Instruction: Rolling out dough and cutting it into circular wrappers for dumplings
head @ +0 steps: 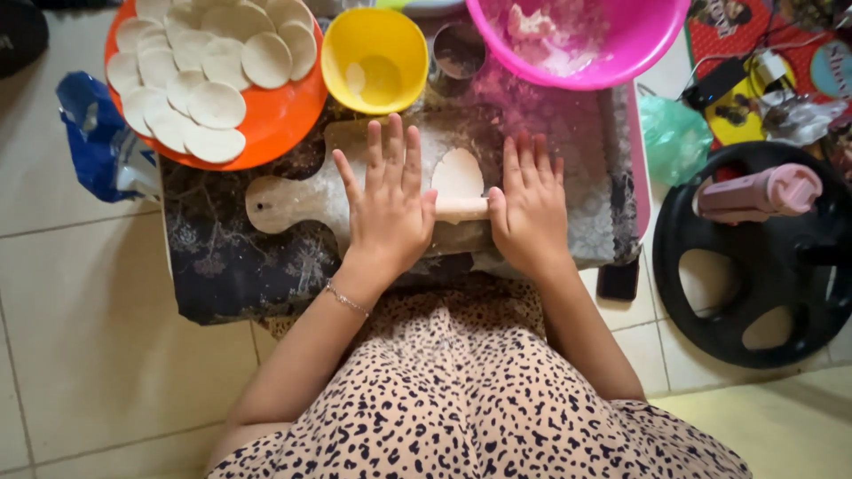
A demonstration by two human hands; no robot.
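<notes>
Lap: leopard-print cloth (pixel 470 399) is seen nearest the camera, filling the bottom of the view, with both forearms rising from it toward the work.

Blue bag: a crumpled blue bag (pixel 93 133) is left on the floor tiles at far left, touching the table's corner.

Orange plate: rolled dough rounds (pixel 213 66) are stacked overlapping on an orange plate (pixel 284 124); sticking between them is judged possible where they overlap.

Board: a floured wooden board (pixel 288 202) with a handle is laid on the low dark-patterned table (pixel 222 266).

Left hand: the left hand (pixel 389 208) is pressed flat on one end of the rolling pin (pixel 461 209), fingers (pixel 393 146) straight and slightly apart, not curled around it.

Dough: a pale oval dough piece (pixel 458 172) is lying on the board just beyond the pin, between the two hands.

Right hand: the right hand (pixel 531 208) is laid flat on the other end, fingers extended and nearly together.

Risk: uneven pressure from the palms could leave the dough lopsided or torn; too little flour could make it cling to the pin.

Bowls: a yellow bowl (pixel 374 58) and a pink bowl (pixel 577 40) holding flour and dough are set along the far edge, near enough to be knocked by a long stroke.

Floor right: a black wheel-shaped object (pixel 754 257) carrying a pink bottle (pixel 754 193) is lying well apart from the board.
</notes>
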